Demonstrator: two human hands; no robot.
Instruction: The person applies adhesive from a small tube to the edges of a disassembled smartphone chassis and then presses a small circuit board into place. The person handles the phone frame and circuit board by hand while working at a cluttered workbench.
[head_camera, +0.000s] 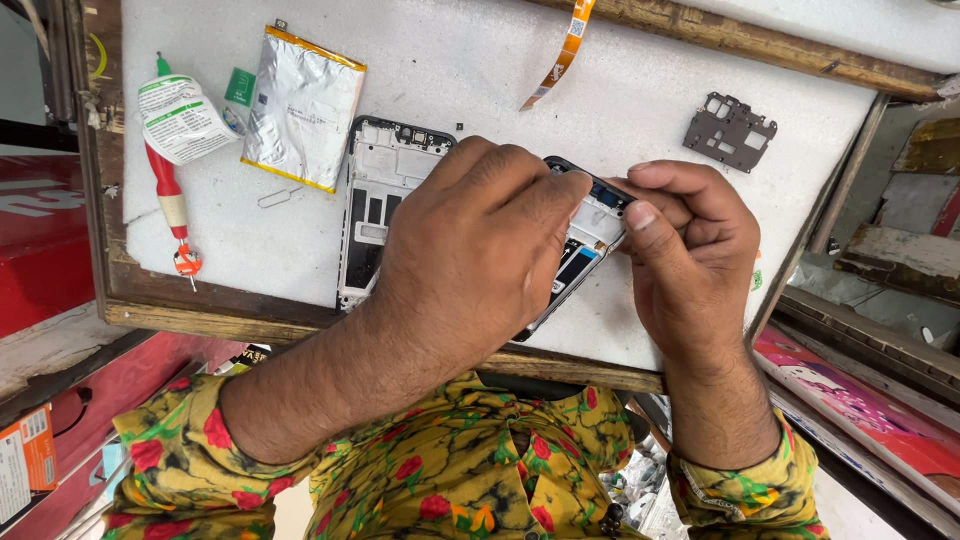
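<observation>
Right now both hands meet over an opened phone (585, 245) lying tilted on the white foam work mat (480, 70). The left hand (480, 250) arches over the phone's middle, fingertips pressed down on it, covering most of its body. The right hand (690, 250) pinches the phone's upper edge between thumb and forefinger — a tight, closed grip. Just beside the left hand lies a bare white phone frame (375, 195), partly under the wrist. Farther off rest a silver battery (303, 105), a red-handled screwdriver (170, 200), an orange flex cable (560, 55) and a dark metal shield plate (730, 130) — all well apart from the hands.
</observation>
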